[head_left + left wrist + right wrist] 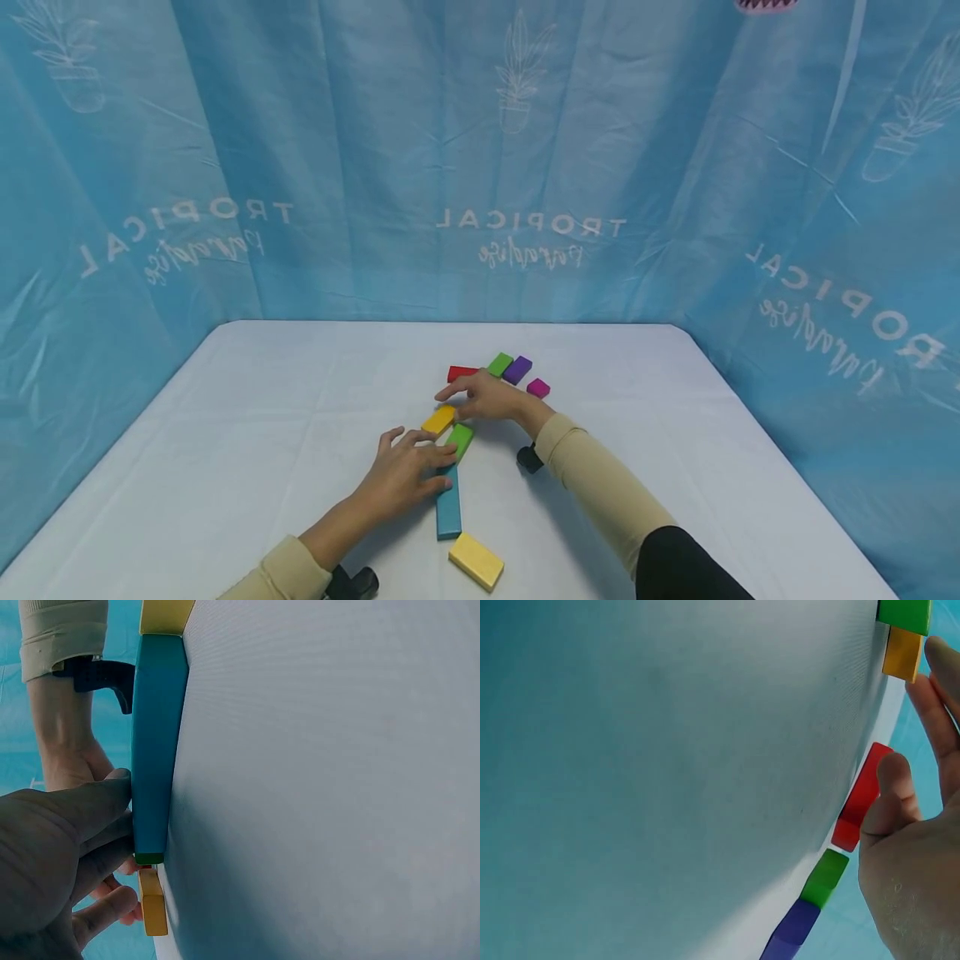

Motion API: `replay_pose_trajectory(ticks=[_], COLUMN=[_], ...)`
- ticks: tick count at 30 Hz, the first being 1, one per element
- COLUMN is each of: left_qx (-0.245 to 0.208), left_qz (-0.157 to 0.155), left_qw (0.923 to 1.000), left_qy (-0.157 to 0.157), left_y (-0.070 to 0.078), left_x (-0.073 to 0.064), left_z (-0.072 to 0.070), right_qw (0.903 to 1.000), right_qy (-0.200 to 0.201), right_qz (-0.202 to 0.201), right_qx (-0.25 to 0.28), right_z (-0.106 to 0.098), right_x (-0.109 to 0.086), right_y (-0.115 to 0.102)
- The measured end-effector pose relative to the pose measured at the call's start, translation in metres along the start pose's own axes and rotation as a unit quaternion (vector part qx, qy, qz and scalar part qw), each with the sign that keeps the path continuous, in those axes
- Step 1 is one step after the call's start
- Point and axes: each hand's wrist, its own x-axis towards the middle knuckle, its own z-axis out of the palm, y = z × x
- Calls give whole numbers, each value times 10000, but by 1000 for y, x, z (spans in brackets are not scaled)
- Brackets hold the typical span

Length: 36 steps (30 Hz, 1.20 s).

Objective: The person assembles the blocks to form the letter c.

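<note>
On the white table, a row of coloured wooden blocks runs away from the person. My left hand (405, 473) spreads its fingers beside a blue block (448, 512) and a near green block (461, 439), its fingertips at their left side. My right hand (489, 397) reaches over the row from the right, its fingertips close to an orange block (437, 420). In the right wrist view, that hand's fingers stay apart, near the orange block and a red block (862, 791). Whether any right fingertip touches the orange block is hard to tell.
Nearest the person lies a yellow block (477, 562). Beyond the right hand are a second green block (500, 364), a purple block (517, 369) and a magenta block (537, 387). A blue printed curtain (375, 167) surrounds the table (637, 400) at the back and sides.
</note>
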Motion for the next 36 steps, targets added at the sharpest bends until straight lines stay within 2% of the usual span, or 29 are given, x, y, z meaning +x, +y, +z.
replay_pose_trajectory(ticks=[6, 14, 23, 30, 36], left_qx=[37, -56, -59, -39, -21], left_qz=[9, -34, -16, 12, 5], left_qw=[9999, 10000, 10000, 10000, 10000], left_qy=[94, 27, 41, 9, -34], left_y=[1, 4, 3, 1, 0], left_x=[1, 1, 0, -1, -1], left_z=[-1, -2, 0, -1, -1], right_qw=[9994, 9989, 9996, 9993, 9988], right_qy=[-197, -331, -243, 130, 424], right_qz=[-254, -153, -93, 331, 115], right_qx=[-158, -281, -53, -137, -225], right_z=[-1, 0, 2, -1, -12], right_x=[2, 1, 1, -3, -11], right_y=[-3, -4, -4, -6, -9])
